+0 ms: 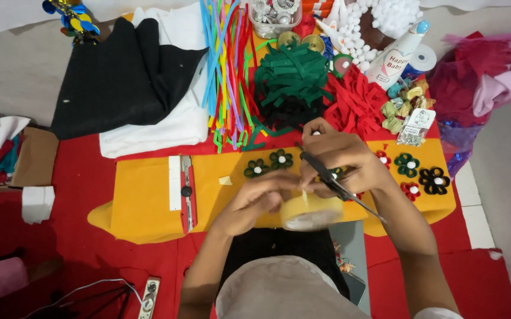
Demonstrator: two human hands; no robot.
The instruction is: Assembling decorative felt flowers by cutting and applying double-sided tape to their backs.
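tape roll (312, 211) in left hand (255, 201) closed grip, tweezers (332, 177) pinched tight in right hand (341, 158)

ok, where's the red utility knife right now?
Head view, left of centre: the red utility knife lies on the yellow felt sheet, beside a white strip, left of the left hand.

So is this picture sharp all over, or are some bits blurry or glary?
Head view: lighting is even and soft, with no harsh glare; the left hand and tape roll look slightly motion-blurred, while the felt flowers and pipe cleaners are crisp; edges bend slightly from the wide lens.
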